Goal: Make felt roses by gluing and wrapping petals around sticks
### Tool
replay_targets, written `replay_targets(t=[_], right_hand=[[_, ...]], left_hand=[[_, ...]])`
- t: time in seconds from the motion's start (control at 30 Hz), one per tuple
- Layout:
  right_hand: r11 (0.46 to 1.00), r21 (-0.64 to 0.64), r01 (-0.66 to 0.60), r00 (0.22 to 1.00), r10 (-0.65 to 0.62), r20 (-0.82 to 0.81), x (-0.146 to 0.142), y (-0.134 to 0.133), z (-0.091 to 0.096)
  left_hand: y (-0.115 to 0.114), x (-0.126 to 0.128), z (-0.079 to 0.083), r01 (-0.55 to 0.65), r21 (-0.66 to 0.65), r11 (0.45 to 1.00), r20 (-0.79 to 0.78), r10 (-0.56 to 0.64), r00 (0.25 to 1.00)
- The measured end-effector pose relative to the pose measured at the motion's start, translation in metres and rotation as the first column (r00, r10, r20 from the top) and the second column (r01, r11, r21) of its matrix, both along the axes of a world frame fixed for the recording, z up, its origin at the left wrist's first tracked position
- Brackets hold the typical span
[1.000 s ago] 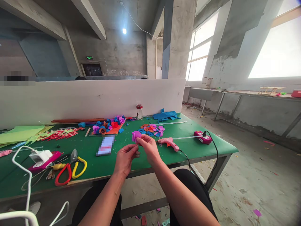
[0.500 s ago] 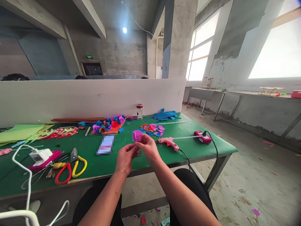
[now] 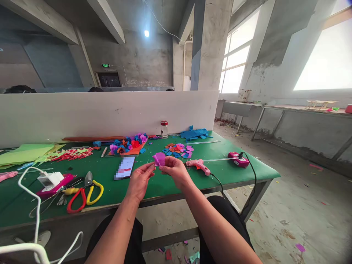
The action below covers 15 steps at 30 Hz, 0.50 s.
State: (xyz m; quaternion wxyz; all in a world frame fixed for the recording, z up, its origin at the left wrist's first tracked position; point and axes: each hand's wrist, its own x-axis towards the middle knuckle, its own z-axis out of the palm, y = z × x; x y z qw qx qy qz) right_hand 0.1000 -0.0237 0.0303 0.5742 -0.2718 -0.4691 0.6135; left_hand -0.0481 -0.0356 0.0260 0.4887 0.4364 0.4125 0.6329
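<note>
A purple paper flower (image 3: 159,158), partly formed from thin crepe-like petals, is held up over the front of the green table. My left hand (image 3: 141,178) pinches its lower left side between thumb and fingers. On the right side, my right hand (image 3: 175,169) grips it with thumb and forefinger. Just right of my right hand lies a pink glue gun (image 3: 200,166) with a clear glue stick in its back. Behind the hands is a loose pile of blue, orange and purple paper petals (image 3: 177,149). A phone (image 3: 125,167) lies left of the flower.
Finished paper flowers (image 3: 129,143) lie behind the phone. Red-and-yellow-handled shears (image 3: 85,194) and a white charger (image 3: 50,179) with cable are at front left. A glass jar (image 3: 164,129), blue paper (image 3: 195,134) and a magenta power socket (image 3: 238,160) stand farther back and right.
My left hand has shifted slightly left, apart from my right hand, and the purple flower now spans the space between them. The view has moved a little.
</note>
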Motion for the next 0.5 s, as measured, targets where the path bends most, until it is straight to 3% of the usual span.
replay_targets(t=[0.27,0.5], right_hand=[[0.997,-0.049,-0.064,0.997,0.066,0.027,0.0027,-0.0005,-0.0005],[0.995,-0.005,-0.1,0.993,0.101,0.065,0.002,0.0002,-0.0032]], left_hand=[[0.0006,-0.003,-0.0031,0.066,0.025,0.998,-0.031,-0.065,0.997],[0.0006,-0.0028,-0.0021,0.012,-0.004,1.0,0.016,-0.012,1.0]])
